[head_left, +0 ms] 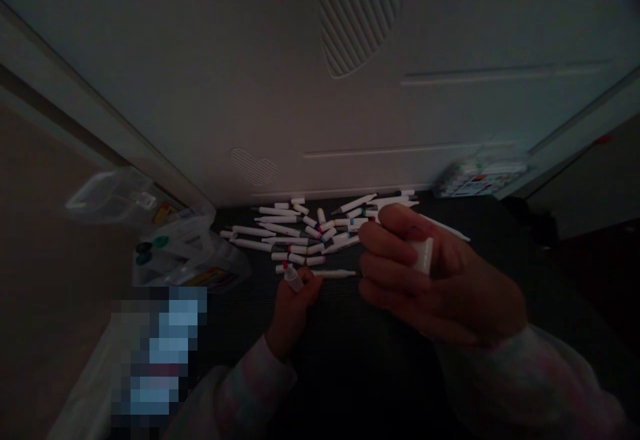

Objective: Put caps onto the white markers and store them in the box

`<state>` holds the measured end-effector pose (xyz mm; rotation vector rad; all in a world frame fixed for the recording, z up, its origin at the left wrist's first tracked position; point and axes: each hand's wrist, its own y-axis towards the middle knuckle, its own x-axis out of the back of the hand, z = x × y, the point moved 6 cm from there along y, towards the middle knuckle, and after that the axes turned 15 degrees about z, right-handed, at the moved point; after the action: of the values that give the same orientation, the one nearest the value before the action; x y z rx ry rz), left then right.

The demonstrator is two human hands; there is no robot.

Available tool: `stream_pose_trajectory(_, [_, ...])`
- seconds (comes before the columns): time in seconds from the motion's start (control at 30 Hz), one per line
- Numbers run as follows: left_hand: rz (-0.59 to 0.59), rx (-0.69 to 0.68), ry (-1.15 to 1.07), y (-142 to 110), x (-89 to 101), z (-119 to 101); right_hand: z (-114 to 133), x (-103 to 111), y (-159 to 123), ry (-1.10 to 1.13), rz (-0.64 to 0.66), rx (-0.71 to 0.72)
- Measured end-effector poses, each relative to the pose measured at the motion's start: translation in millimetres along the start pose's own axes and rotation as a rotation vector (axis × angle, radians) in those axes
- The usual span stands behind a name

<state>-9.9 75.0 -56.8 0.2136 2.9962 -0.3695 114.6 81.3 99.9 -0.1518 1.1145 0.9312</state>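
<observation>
My left hand (pixel 295 310) is closed around a white marker (pixel 294 281) whose uncovered red-pink tip points up. Raised on the right and closer to the camera, my right hand (pixel 445 290) pinches a white marker cap (pixel 424 257) between bent fingers. The two hands are apart. Behind them, many loose white markers (pixel 280 230) and short caps with coloured ends (pixel 315 261) lie scattered on the dark tabletop (pixel 350 360). One marker (pixel 335 273) lies just beyond my left hand. The light is dim, so fine details are hard to make out.
A clear plastic box (pixel 200 253) with its lid (pixel 110 197) raised stands on the left, holding a few dark- and green-ended pieces. A packaged set (pixel 483 177) leans at the back right. A pale panel (pixel 300 107) with heart reliefs rises behind. The lower left is pixelated.
</observation>
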Motion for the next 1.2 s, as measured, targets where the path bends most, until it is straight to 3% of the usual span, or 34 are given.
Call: stream_pose_trajectory(1.2, [-0.005,0.012,0.047,-0.1,-0.9,-0.7,-0.8,1.2,-2.7,-0.069,0.147,0.013])
